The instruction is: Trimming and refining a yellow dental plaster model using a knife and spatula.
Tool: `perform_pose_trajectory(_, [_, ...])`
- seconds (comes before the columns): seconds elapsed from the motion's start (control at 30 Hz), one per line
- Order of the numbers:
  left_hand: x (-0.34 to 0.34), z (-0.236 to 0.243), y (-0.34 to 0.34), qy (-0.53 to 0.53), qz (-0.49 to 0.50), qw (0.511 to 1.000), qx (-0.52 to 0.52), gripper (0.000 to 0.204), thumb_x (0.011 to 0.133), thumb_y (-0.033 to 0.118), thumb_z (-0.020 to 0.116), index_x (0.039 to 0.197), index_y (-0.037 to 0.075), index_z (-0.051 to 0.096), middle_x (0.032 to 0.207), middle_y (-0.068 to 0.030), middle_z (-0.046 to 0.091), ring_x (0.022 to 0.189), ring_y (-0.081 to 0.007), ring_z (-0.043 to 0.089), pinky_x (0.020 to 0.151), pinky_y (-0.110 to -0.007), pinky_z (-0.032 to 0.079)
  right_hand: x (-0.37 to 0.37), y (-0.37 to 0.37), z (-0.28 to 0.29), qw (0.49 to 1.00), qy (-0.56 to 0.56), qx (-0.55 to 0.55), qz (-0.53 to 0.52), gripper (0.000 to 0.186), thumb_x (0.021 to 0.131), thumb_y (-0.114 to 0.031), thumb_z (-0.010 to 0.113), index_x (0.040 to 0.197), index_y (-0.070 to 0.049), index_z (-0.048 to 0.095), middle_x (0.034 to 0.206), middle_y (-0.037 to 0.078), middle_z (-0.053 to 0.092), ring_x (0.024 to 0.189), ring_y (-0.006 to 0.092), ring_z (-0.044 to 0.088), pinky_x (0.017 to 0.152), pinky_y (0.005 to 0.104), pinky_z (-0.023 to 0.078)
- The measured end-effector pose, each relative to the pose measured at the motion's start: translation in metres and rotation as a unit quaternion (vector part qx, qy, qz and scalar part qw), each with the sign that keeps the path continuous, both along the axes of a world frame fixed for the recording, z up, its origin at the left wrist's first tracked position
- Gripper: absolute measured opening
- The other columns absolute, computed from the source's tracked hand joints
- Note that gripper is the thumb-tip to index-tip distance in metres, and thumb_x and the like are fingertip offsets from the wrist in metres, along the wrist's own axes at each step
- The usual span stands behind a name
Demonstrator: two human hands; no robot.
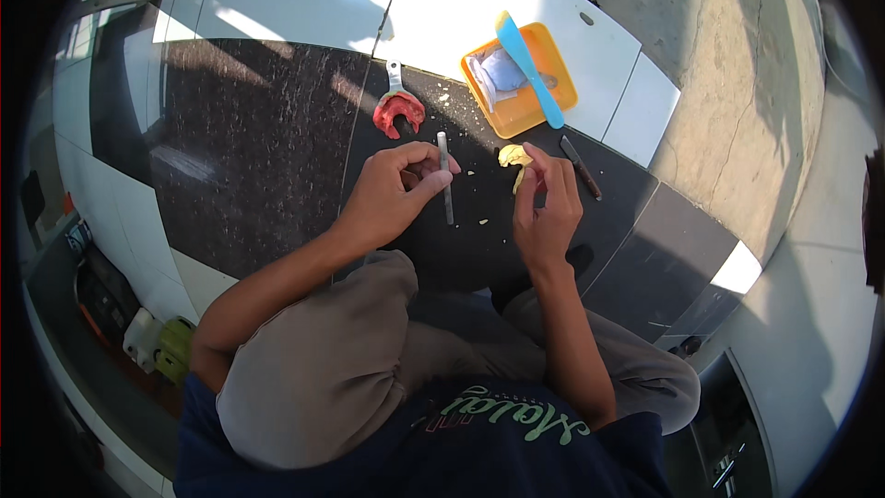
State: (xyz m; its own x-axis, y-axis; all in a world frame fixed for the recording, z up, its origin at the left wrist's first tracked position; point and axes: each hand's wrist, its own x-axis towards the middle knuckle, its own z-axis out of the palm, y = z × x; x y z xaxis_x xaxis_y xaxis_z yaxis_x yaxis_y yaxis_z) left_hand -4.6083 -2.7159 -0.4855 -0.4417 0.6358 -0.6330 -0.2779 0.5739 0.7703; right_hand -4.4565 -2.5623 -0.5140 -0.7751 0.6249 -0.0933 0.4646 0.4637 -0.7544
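Observation:
My left hand [395, 186] is closed, with thumb and fingers pinching a slim grey metal rod-like tool [446, 194] that stands nearly upright in the picture. To its right, my right hand [550, 203] holds a pale yellow curved piece [513, 157], which looks like a dental cast, between thumb and fingertips. Part of the piece is hidden behind those fingers. Beyond my left hand lies a dental impression tray [395, 74] with red material [401, 113] in its horseshoe end. A dark narrow tool, like a closed knife [581, 168], rests on the tiles just right of my right hand.
An orange plastic container [521, 120] stands at the far right with a white plastic bag [498, 74] in it. A blue spatula [530, 69] lies across its rim. Pale crumbs are scattered over the dark tiles [470, 258]. My bent legs frame the near side.

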Motion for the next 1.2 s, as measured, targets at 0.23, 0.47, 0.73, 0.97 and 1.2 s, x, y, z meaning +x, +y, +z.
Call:
perform_pose_trajectory(0.23, [0.041,-0.059,0.017,-0.384,-0.024,0.923,0.006,0.013,0.091,0.017,0.065,0.099,0.007,0.067,0.081,0.0029,0.062,0.074,-0.0046,0.056,0.069,-0.019,0.046,0.052,-0.034,-0.001,0.995,-0.029,-0.067,0.070,0.046,0.074,0.011,0.059,0.115,-0.010,0.066,0.102,0.014,0.060,0.082,0.0304,0.066,0.073,0.0387,0.053])
perform_pose_trajectory(0.47, [0.070,-0.080,0.032,-0.567,-0.056,0.822,0.004,0.013,0.097,0.021,0.059,0.105,0.012,0.065,0.095,0.0012,0.070,0.078,-0.0025,0.059,0.073,-0.020,0.048,0.079,-0.027,0.021,0.998,-0.032,-0.047,0.038,0.042,0.079,0.006,0.068,0.117,-0.012,0.068,0.100,0.011,0.061,0.081,0.0238,0.066,0.072,0.0332,0.054])
perform_pose_trajectory(0.73, [0.059,-0.096,0.059,0.090,-0.204,0.975,-0.008,0.034,0.085,0.026,0.073,0.105,0.001,0.061,0.089,-0.0099,0.066,0.084,-0.0224,0.063,0.073,-0.033,0.051,0.085,-0.004,0.008,0.958,0.081,-0.114,-0.252,0.029,0.101,-0.017,0.053,0.119,0.005,0.058,0.094,0.009,0.064,0.078,0.0112,0.061,0.067,0.0264,0.052])
perform_pose_trajectory(0.97, [0.069,-0.124,0.068,0.297,-0.056,0.947,0.107,0.031,0.075,0.014,0.078,0.097,0.000,0.061,0.086,-0.0142,0.061,0.077,-0.0330,0.064,0.070,-0.041,0.052,0.043,0.017,0.030,0.936,0.110,-0.203,-0.267,0.041,0.097,-0.009,0.056,0.136,0.003,0.047,0.100,0.010,0.062,0.067,0.0097,0.059,0.058,0.0220,0.050])
perform_pose_trajectory(1.2, [0.058,-0.095,0.040,0.143,-0.016,0.979,0.144,0.017,0.080,0.004,0.068,0.096,0.001,0.060,0.095,-0.0084,0.059,0.085,-0.0167,0.063,0.072,-0.028,0.052,-0.006,0.052,0.033,0.847,0.278,-0.370,-0.262,0.038,0.092,0.003,0.057,0.130,0.004,0.049,0.106,0.009,0.056,0.082,0.0126,0.060,0.075,0.0256,0.053])
